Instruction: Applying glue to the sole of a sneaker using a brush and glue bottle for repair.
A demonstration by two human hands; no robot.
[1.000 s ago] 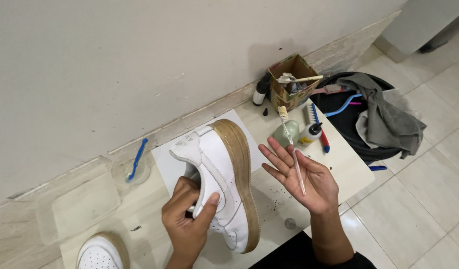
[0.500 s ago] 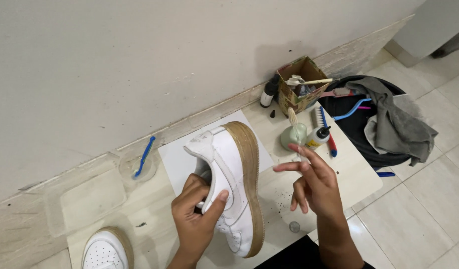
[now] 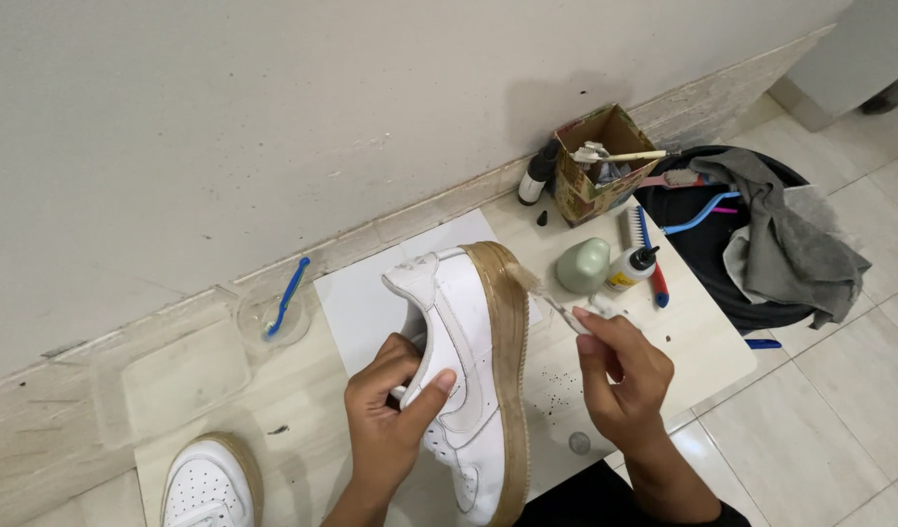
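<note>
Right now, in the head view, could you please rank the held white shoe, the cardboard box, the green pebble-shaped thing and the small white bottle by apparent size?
1. White shoe, nearest the camera.
2. Cardboard box.
3. Green pebble-shaped thing and small white bottle: too alike to rank.

Low white board [image 3: 702,337] on tiled floor [image 3: 839,410]: white paper sheet [image 3: 356,303], green soap-like lump [image 3: 582,264], glue bottle [image 3: 631,270], cardboard tool box [image 3: 593,176].

Being cut off by the bottom edge: second shoe [image 3: 213,484], both forearms. Blurring into the held shoe's [image 3: 465,366] sole: brush [image 3: 546,298] bristles. Hiding under a grey cloth [image 3: 786,250]: much of the black bag [image 3: 698,244]. Staying indistinct: box [image 3: 597,168] contents.
</note>
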